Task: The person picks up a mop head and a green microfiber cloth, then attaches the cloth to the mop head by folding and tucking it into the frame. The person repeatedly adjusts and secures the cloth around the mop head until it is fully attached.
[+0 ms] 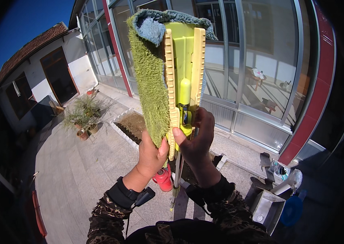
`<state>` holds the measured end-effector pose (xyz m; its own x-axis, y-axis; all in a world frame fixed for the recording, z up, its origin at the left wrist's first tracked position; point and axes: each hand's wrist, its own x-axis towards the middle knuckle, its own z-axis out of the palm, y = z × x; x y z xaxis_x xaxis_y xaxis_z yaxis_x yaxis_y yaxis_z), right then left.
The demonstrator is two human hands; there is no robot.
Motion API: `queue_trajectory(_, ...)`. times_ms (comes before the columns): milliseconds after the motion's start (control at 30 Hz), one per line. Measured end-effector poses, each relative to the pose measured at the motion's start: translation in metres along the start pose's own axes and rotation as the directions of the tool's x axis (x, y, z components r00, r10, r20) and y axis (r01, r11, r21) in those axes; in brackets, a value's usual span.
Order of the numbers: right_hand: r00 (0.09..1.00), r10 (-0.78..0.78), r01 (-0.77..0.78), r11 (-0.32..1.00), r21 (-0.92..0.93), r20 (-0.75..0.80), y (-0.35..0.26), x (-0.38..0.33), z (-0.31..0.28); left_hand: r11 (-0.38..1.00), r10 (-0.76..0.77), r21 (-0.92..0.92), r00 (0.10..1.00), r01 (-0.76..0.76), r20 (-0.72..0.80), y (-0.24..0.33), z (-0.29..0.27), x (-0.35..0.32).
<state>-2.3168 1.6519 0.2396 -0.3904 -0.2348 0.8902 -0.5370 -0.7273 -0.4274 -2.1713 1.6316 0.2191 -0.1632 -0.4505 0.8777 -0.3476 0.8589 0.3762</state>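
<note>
I hold a flat mop head (182, 57) upright in front of me, its yellow-green plastic plate facing me. A green fuzzy cloth pad (151, 81) with a blue-grey backing hangs over the plate's top and down its left side. My left hand (151, 156) grips the lower end of the pad and the plate's left edge. My right hand (196, 140) closes around the plate's hinge joint, thumb on the yellow clip. The mop's metal handle (176, 179) runs down between my forearms.
A glass-walled building with red frames (261, 73) stands ahead. Below lie a paved yard (78, 171), a soil bed (133, 124), potted plants (83, 116), a red container (163, 179), and a white tub (267, 205) with a blue lid at right.
</note>
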Motion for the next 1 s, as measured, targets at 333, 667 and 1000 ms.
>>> queue_trajectory(333, 1.000, 0.018, -0.019, 0.999, -0.044, -0.012, 0.003, -0.003, 0.001, 0.962, -0.003, -0.270, 0.991, 0.040, 0.136, 0.009, -0.010, 0.004)
queue_trajectory(667, 1.000, 0.025, -0.025, 0.999, -0.031, -0.011, -0.008, -0.011, 0.004, 0.994, -0.098, 0.028, 0.958, 0.110, -0.270, 0.013, 0.011, 0.003)
queue_trajectory(1000, 0.993, 0.103, -0.111, 0.981, -0.158, -0.057, -0.014, -0.009, 0.007, 0.977, -0.060, 0.195, 0.987, 0.089, -0.149, 0.014, 0.020, -0.004)
